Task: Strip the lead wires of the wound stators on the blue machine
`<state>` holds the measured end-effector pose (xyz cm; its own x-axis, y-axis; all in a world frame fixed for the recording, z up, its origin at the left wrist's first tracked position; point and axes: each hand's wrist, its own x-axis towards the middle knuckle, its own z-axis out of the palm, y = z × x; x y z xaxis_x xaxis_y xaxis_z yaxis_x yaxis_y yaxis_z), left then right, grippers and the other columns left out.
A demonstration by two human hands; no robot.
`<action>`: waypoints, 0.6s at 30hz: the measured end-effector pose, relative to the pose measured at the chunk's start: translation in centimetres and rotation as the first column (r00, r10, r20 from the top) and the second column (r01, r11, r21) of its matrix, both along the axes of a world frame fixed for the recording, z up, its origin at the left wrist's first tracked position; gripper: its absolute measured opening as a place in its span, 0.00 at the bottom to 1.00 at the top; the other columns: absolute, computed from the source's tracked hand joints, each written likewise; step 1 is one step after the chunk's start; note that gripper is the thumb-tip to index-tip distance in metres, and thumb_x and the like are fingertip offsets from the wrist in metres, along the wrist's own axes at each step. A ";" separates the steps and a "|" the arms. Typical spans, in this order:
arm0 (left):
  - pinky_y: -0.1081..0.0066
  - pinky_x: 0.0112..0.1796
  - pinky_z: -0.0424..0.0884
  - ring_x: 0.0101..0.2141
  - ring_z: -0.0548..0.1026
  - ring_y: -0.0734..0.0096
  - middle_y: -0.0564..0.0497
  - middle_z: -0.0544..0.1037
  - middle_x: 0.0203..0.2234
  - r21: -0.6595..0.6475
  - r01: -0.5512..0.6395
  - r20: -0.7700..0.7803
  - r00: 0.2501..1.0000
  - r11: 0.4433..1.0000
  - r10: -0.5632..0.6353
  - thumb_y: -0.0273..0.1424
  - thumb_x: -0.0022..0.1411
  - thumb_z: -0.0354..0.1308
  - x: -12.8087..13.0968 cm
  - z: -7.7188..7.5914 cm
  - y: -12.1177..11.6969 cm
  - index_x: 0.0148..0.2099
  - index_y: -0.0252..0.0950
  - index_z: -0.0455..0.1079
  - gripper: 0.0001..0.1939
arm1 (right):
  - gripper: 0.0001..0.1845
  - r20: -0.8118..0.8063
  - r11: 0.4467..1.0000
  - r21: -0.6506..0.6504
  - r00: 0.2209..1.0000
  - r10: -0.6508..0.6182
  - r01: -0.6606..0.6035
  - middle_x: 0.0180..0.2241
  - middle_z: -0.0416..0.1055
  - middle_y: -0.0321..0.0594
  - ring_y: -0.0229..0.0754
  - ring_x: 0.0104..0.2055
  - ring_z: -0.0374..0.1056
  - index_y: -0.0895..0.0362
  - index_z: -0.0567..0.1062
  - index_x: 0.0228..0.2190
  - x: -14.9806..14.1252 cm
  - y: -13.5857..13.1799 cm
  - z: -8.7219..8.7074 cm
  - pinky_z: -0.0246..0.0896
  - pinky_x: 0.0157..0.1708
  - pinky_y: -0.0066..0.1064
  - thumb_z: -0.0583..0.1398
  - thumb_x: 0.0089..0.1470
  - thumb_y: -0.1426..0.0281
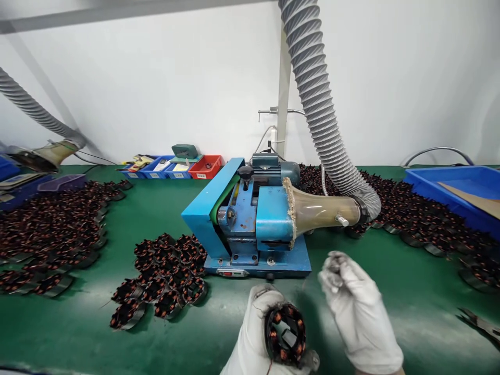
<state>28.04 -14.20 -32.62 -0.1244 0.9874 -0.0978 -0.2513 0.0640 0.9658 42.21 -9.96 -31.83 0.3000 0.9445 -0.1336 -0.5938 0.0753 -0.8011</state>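
My left hand (255,333), in a white glove, grips a black stator ring with copper windings (285,333) low in the middle of the view. My right hand (357,307), also gloved, hovers just right of it with its fingertips pinched together near a thin wire end that I cannot make out clearly. Both hands sit in front of a blue bench machine (250,219) with a green belt.
A grey ribbed extraction hose (320,104) feeds a funnel (320,211) on the machine. Piles of wound stators lie at left (50,229), centre (164,276) and right (410,208) on the green table (390,291). A blue bin (457,195) stands at right, small parts bins (175,166) at the back, cutters (480,323) at the right edge.
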 end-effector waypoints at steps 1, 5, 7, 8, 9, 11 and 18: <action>0.64 0.49 0.64 0.46 0.67 0.55 0.49 0.70 0.41 0.044 -0.062 -0.074 0.995 0.997 0.066 0.21 0.29 0.70 0.2 -0.2 0.0 0.39 0.43 0.75 0.28 | 0.09 0.032 0.995 0.007 0.995 -0.100 0.099 0.26 0.76 0.36 0.32 0.23 0.67 0.53 0.81 0.26 0.2 0.0 -0.4 0.66 0.22 0.19 0.71 0.38 0.65; 0.63 0.51 0.62 0.50 0.67 0.54 0.48 0.71 0.46 0.126 -0.137 -0.123 0.981 0.983 0.152 0.21 0.35 0.66 0.6 -1.8 0.7 0.44 0.43 0.72 0.29 | 0.20 0.373 0.994 0.041 0.924 0.083 -0.105 0.34 0.79 0.42 0.46 0.36 0.74 0.52 0.81 0.35 -1.2 -1.0 -2.4 0.71 0.36 0.29 0.71 0.35 0.63; 0.62 0.50 0.65 0.49 0.69 0.55 0.47 0.72 0.46 0.072 -0.116 -0.027 0.993 0.991 0.118 0.26 0.43 0.64 0.8 -2.9 1.5 0.45 0.41 0.70 0.23 | 0.32 0.496 0.975 -0.001 0.846 0.194 -0.224 0.40 0.78 0.46 0.53 0.42 0.73 0.54 0.78 0.41 -2.7 -1.4 -3.2 0.71 0.41 0.36 0.72 0.29 0.61; 0.62 0.49 0.66 0.48 0.70 0.56 0.47 0.72 0.46 0.039 -0.102 0.003 0.995 0.994 0.102 0.27 0.46 0.63 1.0 -3.4 1.9 0.46 0.41 0.68 0.22 | 0.35 0.545 0.975 -0.038 0.813 0.205 -0.221 0.42 0.77 0.47 0.56 0.44 0.72 0.55 0.77 0.44 -3.4 -1.4 -3.5 0.70 0.43 0.39 0.72 0.29 0.60; 0.62 0.49 0.66 0.47 0.71 0.58 0.46 0.72 0.46 0.013 -0.082 0.025 0.996 0.997 0.081 0.27 0.49 0.61 1.1 -3.7 2.3 0.48 0.41 0.66 0.22 | 0.35 0.588 0.978 -0.079 0.783 0.203 -0.194 0.43 0.76 0.48 0.56 0.44 0.72 0.57 0.75 0.46 -4.1 -1.3 -3.8 0.69 0.44 0.41 0.70 0.32 0.59; 0.63 0.49 0.67 0.47 0.72 0.61 0.46 0.73 0.46 -0.010 -0.039 0.046 0.998 0.999 0.040 0.25 0.52 0.58 1.5 -4.1 3.2 0.49 0.40 0.62 0.22 | 0.33 0.640 0.979 -0.142 0.741 0.204 -0.147 0.44 0.76 0.50 0.56 0.45 0.72 0.59 0.74 0.47 -4.9 -0.6 -4.0 0.68 0.46 0.44 0.66 0.40 0.57; 0.65 0.47 0.69 0.43 0.74 0.66 0.48 0.75 0.42 0.055 -0.056 0.034 0.998 0.997 0.054 0.25 0.51 0.57 1.9 -4.1 6.4 0.45 0.39 0.62 0.18 | 0.26 0.712 0.991 -0.094 0.689 0.134 -0.096 0.43 0.75 0.50 0.55 0.45 0.71 0.60 0.76 0.42 -5.3 2.5 -3.5 0.65 0.48 0.44 0.63 0.45 0.55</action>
<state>29.92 -7.75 -36.72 -0.1767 0.9831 -0.0474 -0.2845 -0.0049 0.9587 36.89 -7.44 -35.37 0.2120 0.9767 0.0321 0.1586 -0.0020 -0.9873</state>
